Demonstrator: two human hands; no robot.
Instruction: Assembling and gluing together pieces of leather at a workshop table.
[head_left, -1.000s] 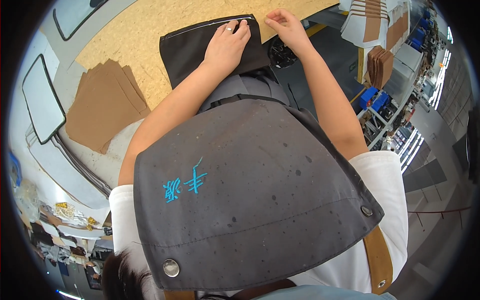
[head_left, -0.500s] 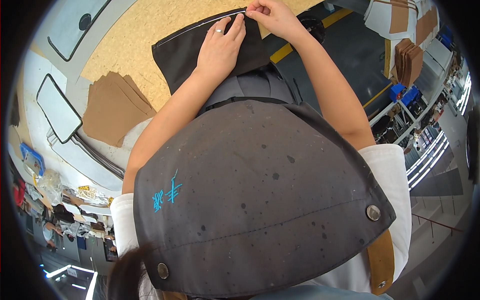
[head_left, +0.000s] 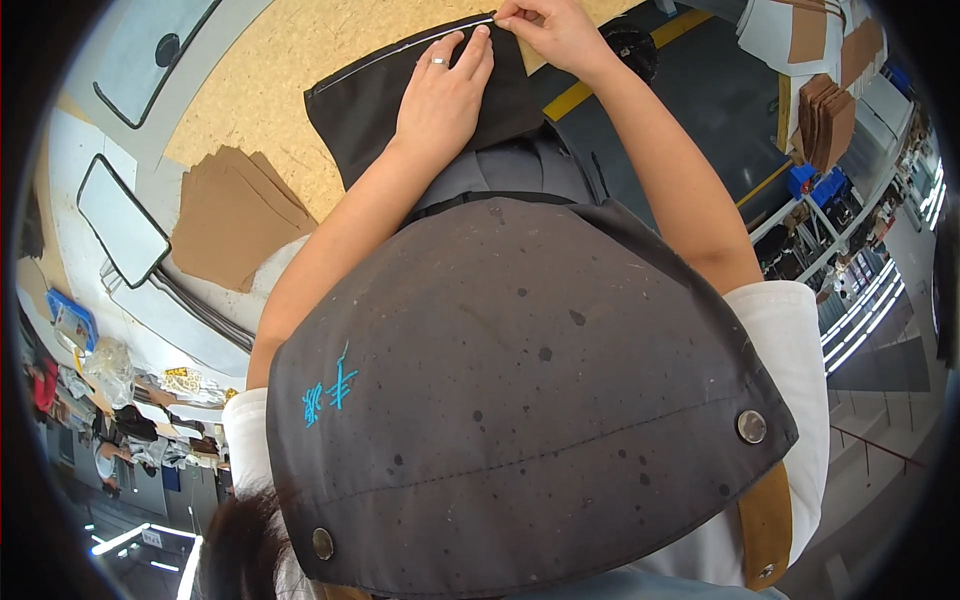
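Note:
A dark piece of fabric or leather [head_left: 360, 110] lies at the edge of the tan board, with a thin white strip [head_left: 395, 48] running along its far edge. My left hand [head_left: 440, 95], a ring on one finger, rests flat on the dark piece, its fingertips close to the strip. At the piece's far right corner, my right hand [head_left: 540, 28] pinches the edge where the strip ends. Whether the pinch takes in the strip, the dark piece or both is too small to tell. The near part of the piece hangs over my lap.
Brown sheets [head_left: 235, 215] are stacked on the left of the tan board [head_left: 270, 80]. Beyond them lies a black-rimmed pale panel [head_left: 122, 222]. At the right, a rack holds brown bundles [head_left: 825, 120] and blue bins [head_left: 815, 183]. My grey apron [head_left: 520, 400] fills the lower middle.
Both hands keep their places on the dark piece, with hardly any movement. The whole view has shifted very slightly.

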